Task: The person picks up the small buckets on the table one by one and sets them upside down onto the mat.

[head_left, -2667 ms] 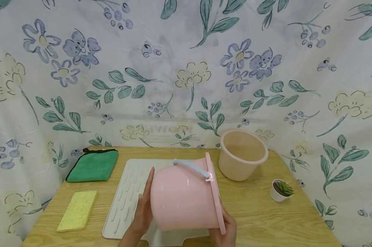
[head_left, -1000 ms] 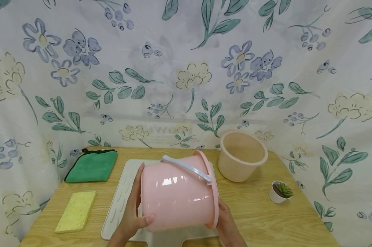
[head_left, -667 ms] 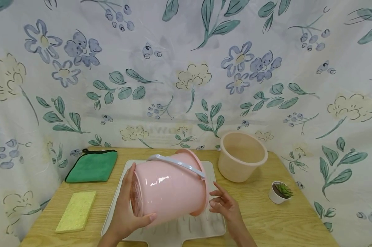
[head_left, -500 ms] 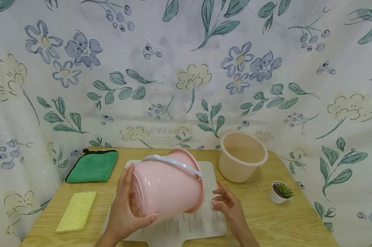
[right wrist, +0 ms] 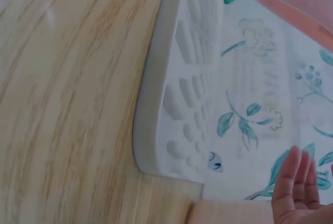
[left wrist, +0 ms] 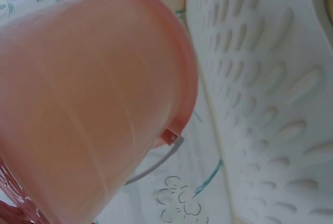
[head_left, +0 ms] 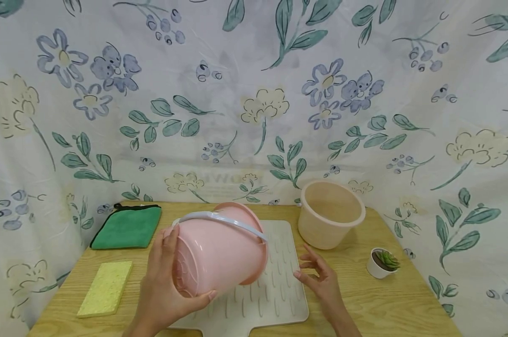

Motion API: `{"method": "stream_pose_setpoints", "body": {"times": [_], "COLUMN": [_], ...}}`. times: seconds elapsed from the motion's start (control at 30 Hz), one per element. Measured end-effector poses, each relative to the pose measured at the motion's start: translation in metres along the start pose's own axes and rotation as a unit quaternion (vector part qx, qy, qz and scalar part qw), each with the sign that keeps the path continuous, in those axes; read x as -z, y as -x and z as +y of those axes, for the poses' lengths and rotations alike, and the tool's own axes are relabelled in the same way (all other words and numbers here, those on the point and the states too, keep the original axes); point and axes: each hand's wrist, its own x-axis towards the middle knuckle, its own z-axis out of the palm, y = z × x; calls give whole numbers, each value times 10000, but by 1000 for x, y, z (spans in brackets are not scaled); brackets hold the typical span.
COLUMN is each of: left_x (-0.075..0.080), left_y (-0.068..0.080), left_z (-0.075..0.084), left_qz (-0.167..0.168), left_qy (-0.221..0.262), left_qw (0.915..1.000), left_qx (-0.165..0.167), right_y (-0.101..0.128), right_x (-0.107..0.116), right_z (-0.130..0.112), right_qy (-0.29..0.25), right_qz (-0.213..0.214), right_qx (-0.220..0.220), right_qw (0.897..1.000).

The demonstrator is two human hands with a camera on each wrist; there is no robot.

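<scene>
My left hand (head_left: 163, 281) grips the base of a pink bucket (head_left: 220, 252), thumb on its side wall. The bucket is tilted, base toward me and mouth facing away and down over the white ridged mat (head_left: 279, 292). Its pale grey handle (head_left: 220, 219) lies across the upper side. The left wrist view shows the pink bucket (left wrist: 88, 104) close above the mat (left wrist: 260, 78). My right hand (head_left: 321, 276) is off the bucket, fingers spread, at the mat's right edge. In the right wrist view, its fingers (right wrist: 296, 187) show beside the mat (right wrist: 190, 94).
A beige bucket (head_left: 331, 213) stands upright at the back right of the wooden table (head_left: 363, 304). A small potted succulent (head_left: 384, 262) sits to its right. A folded green cloth (head_left: 127, 227) and a yellow sponge (head_left: 105, 288) lie on the left. A flowered sheet hangs behind.
The pink bucket has turned base-first toward me and shifted left and lower over the mat. My right hand let go of its rim and drew back to the right.
</scene>
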Motion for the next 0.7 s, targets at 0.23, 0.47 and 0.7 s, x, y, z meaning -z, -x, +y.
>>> {"method": "stream_pose_setpoints", "body": {"times": [0.23,0.47,0.7], "left_x": [4,6,9], "left_y": [0,1,3], "left_z": [-4,-8,-13], "left_qz": [229,273,272], "left_qy": [-252,-501,-797], "left_qw": [9986,9970,9955], "left_qx": [-413,-530,-428], "right_y": [-1,-4,-8], "right_x": [8,18,27], "right_z": [-4,-3,0], "right_qy": [243,371,510], "right_qz": [148,325,516], "right_qx": [-173,-102,-23], "right_qw": [9994,9987,9974]}}
